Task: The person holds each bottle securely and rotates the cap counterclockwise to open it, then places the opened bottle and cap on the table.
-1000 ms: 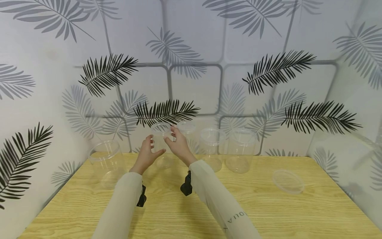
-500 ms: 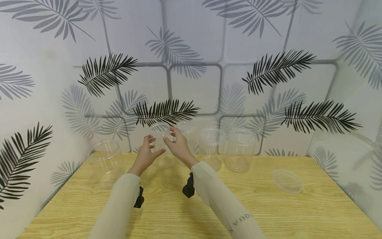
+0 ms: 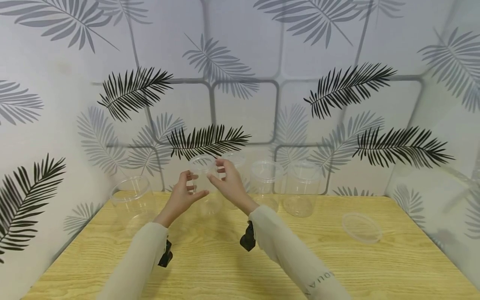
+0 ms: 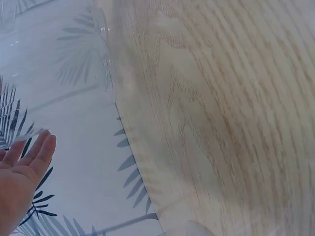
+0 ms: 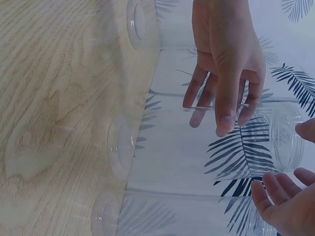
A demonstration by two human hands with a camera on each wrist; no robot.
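A clear plastic jar (image 3: 205, 185) with a clear lid (image 3: 202, 161) stands upright near the back of the wooden table, between both hands. My left hand (image 3: 181, 196) holds the jar's body from the left. In the right wrist view, the left hand's thumb crosses the jar wall, and its other fingers (image 5: 198, 118) show through the clear plastic. My right hand (image 3: 233, 185) is at the jar's top from the right, with thumb and fingers curved about the lid's edge. In the left wrist view only part of a hand (image 4: 22, 172) shows at the left edge.
Right of the held jar stand several lidded clear jars (image 3: 303, 191), one close behind the right hand. On the left is a wider jar (image 3: 133, 204) with its mouth uncovered. A loose clear lid (image 3: 361, 228) lies flat at the right. A leaf-patterned wall (image 3: 243, 112) borders the table's back.
The jar has shifted slightly right and toward me. My right hand has moved a little right and down, and both forearms have spread apart.
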